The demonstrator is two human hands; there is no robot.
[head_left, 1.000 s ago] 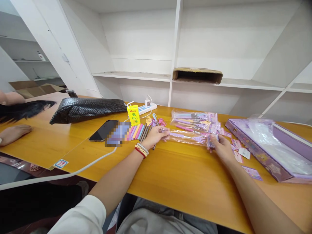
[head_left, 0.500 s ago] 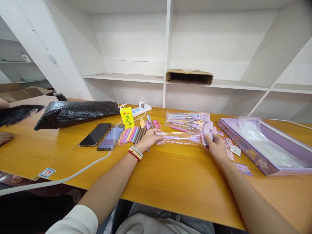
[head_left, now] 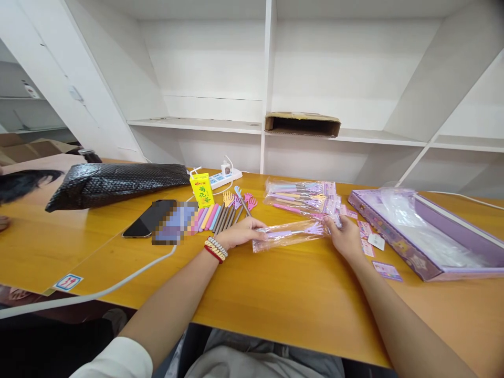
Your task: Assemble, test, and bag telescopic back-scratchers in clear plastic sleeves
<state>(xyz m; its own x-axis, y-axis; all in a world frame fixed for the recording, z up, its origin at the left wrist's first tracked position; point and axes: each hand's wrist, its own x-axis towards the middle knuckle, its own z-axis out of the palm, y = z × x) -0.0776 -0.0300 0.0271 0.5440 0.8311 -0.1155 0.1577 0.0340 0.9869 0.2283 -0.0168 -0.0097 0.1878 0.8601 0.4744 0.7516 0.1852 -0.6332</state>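
Note:
A clear plastic sleeve [head_left: 289,234] with a purple hand-tipped pen inside lies on the wooden table [head_left: 283,294]. My left hand [head_left: 236,232], with bead bracelets at the wrist, pinches the sleeve's left end. My right hand [head_left: 345,235] grips its right end by the purple header card. Behind the sleeve sits a pile of packaged pens [head_left: 301,196]. A row of loose pens [head_left: 222,212] with hand-shaped tips lies just behind my left hand.
A purple display box [head_left: 423,233] with plastic film sits at right, small purple cards [head_left: 386,270] beside it. A yellow drink carton [head_left: 201,190], a phone [head_left: 145,219], a black bubble mailer [head_left: 114,181], a power strip [head_left: 224,178] and a white cable [head_left: 106,286] lie left. Another person's hair shows at far left.
Both hands have drawn the sleeved pen toward me, away from the pile; its left end now sits lower. The camera has turned slightly right.

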